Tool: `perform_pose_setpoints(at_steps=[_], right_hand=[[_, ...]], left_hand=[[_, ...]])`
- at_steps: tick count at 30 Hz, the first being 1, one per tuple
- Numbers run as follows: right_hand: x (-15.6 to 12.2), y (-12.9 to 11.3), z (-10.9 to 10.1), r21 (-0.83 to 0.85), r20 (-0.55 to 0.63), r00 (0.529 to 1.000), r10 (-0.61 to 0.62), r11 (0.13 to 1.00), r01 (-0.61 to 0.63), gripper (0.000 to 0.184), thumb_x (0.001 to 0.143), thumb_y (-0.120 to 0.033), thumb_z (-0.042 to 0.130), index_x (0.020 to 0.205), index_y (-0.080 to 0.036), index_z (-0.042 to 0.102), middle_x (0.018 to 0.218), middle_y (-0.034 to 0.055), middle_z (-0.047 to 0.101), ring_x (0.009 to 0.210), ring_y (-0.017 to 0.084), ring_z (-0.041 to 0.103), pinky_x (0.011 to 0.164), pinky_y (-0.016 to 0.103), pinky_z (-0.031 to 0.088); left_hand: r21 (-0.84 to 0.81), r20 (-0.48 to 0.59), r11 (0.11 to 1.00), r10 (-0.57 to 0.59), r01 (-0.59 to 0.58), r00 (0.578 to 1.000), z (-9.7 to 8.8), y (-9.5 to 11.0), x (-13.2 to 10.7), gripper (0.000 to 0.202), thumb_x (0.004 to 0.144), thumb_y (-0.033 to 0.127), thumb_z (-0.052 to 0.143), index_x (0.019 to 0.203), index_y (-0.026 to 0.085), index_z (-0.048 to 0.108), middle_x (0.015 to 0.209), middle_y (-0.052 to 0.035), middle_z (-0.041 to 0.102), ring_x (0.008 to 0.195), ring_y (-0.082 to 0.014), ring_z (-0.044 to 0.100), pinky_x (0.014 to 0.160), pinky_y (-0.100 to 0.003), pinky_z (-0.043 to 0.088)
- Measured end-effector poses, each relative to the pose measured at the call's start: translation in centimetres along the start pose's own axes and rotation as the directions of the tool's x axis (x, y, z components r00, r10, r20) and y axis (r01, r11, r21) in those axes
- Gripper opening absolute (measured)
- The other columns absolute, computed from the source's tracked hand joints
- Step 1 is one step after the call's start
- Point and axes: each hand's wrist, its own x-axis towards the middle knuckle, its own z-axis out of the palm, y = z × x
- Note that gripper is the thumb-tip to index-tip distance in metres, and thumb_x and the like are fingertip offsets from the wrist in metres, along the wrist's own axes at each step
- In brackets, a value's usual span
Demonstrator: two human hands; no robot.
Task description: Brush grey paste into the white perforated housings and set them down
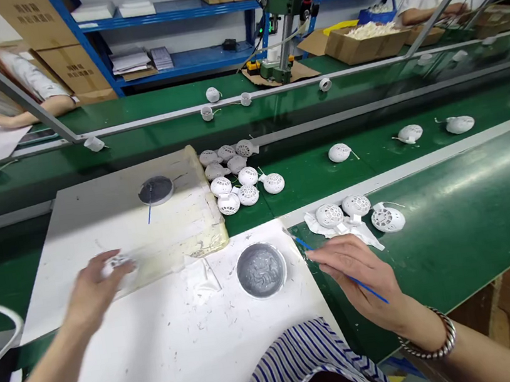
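Observation:
My left hand [93, 293] is closed around a small white perforated shell [116, 263], blurred by motion, over the white board [164, 355]. My right hand [360, 280] pinches a thin blue paintbrush [303, 245] whose tip points up-left, toward a round dish of silver-grey paint [261, 270]. Beside the brush, three white perforated shells [357, 211] lie on a scrap of white paper on the green belt. A cluster of several more shells [234, 178] sits past the board's far right corner.
A second small grey dish [155, 190] with a blue stick rests on a stained pad. More shells [411, 133] lie scattered along the green conveyor [474, 198]. Two other people sit across the line. A press machine [281, 23], cartons and blue shelving stand behind.

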Motion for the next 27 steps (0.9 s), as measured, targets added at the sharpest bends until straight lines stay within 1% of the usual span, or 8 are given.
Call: perform_pose_setpoints(at_steps=[4, 6, 9, 12, 15, 18, 23, 27], right_hand=[[-0.7, 0.4, 0.2, 0.034, -0.055, 0.993, 0.106, 0.994, -0.105, 0.040, 0.079, 0.003, 0.052, 0.112, -0.018, 0.056, 0.094, 0.0066, 0.060, 0.088, 0.015, 0.055, 0.074, 0.030, 0.050], [-0.5, 0.3, 0.7, 0.048, -0.086, 0.987, 0.134, 0.990, -0.131, 0.035, 0.078, 0.002, 0.054, 0.107, -0.018, 0.058, 0.093, 0.0062, 0.060, 0.088, 0.014, 0.057, 0.072, 0.027, 0.051], [0.0, 0.4, 1.5, 0.076, -0.099, 0.983, 0.152, 0.986, -0.145, 0.032, 0.078, 0.001, 0.055, 0.103, -0.019, 0.058, 0.088, 0.0044, 0.062, 0.084, 0.013, 0.058, 0.071, 0.025, 0.052], [0.2, 0.7, 2.4, 0.087, -0.081, 0.983, 0.166, 0.983, -0.158, 0.029, 0.079, -0.001, 0.054, 0.101, -0.020, 0.057, 0.087, 0.0031, 0.064, 0.083, 0.013, 0.060, 0.073, 0.027, 0.052], [-0.1, 1.2, 3.7, 0.098, -0.053, 0.978, 0.203, 0.975, -0.197, 0.021, 0.081, -0.006, 0.055, 0.097, -0.020, 0.057, 0.083, 0.0022, 0.066, 0.079, 0.013, 0.062, 0.072, 0.027, 0.053], [-0.6, 1.6, 5.0, 0.151, -0.009, 0.972, 0.234, 0.961, -0.230, 0.014, 0.082, -0.011, 0.056, 0.092, -0.021, 0.056, 0.081, 0.0016, 0.066, 0.077, 0.012, 0.063, 0.071, 0.025, 0.053], [-1.1, 2.1, 6.5, 0.196, 0.116, 0.946, 0.304, 0.926, -0.322, 0.007, 0.085, -0.016, 0.053, 0.088, -0.020, 0.058, 0.082, 0.0020, 0.066, 0.079, 0.013, 0.063, 0.073, 0.026, 0.052], [-0.9, 2.0, 6.8, 0.196, 0.208, 0.926, 0.316, 0.914, -0.356, 0.008, 0.086, -0.018, 0.051, 0.085, -0.018, 0.059, 0.082, 0.0026, 0.066, 0.080, 0.013, 0.063, 0.074, 0.025, 0.051]], left_hand=[[0.515, -0.108, 0.829, 0.314, -0.217, 0.943, -0.2, 0.6, 2.0, 0.051, 0.067, 0.054, 0.061, 0.100, 0.016, 0.055, 0.115, -0.0156, 0.045, 0.114, -0.0526, 0.028, 0.081, -0.064, 0.032], [0.545, 0.097, 0.679, 0.532, -0.492, 0.841, 3.7, 2.7, 1.5, 0.037, 0.078, 0.043, 0.051, 0.104, 0.016, 0.056, 0.115, -0.0151, 0.048, 0.113, -0.0424, 0.036, 0.087, -0.056, 0.035], [0.438, 0.300, 0.607, 0.596, -0.662, 0.745, 11.9, 6.0, 1.1, 0.030, 0.076, 0.031, 0.056, 0.104, 0.021, 0.059, 0.112, -0.0102, 0.053, 0.109, -0.0314, 0.043, 0.092, -0.046, 0.036], [0.363, 0.302, 0.634, 0.613, -0.683, 0.730, 18.4, 8.1, 1.9, 0.044, 0.072, 0.022, 0.061, 0.116, 0.023, 0.055, 0.132, -0.0131, 0.039, 0.119, -0.0361, 0.032, 0.097, -0.054, 0.026], [0.255, 0.258, 0.723, 0.588, -0.642, 0.766, 20.9, 9.0, 3.3, 0.044, 0.069, 0.016, 0.062, 0.112, 0.023, 0.057, 0.133, -0.0148, 0.035, 0.124, -0.0407, 0.023, 0.099, -0.061, 0.017], [0.073, 0.227, 0.824, 0.535, -0.562, 0.814, 20.0, 9.4, 3.9, 0.044, 0.069, 0.018, 0.062, 0.111, 0.022, 0.054, 0.127, -0.0147, 0.038, 0.124, -0.0385, 0.027, 0.100, -0.058, 0.022], [-0.421, 0.358, 0.868, 0.427, -0.264, 0.830, 13.7, 9.5, 0.5, 0.052, 0.078, 0.027, 0.052, 0.124, 0.029, 0.028, 0.119, -0.0076, 0.050, 0.106, -0.0243, 0.054, 0.085, -0.043, 0.048], [-0.744, 0.575, 0.563, 0.266, 0.360, 0.773, 9.5, 8.8, -4.3, 0.054, 0.063, 0.012, 0.066, 0.109, 0.029, 0.043, 0.118, -0.0050, 0.052, 0.104, -0.0239, 0.055, 0.084, -0.039, 0.050]])
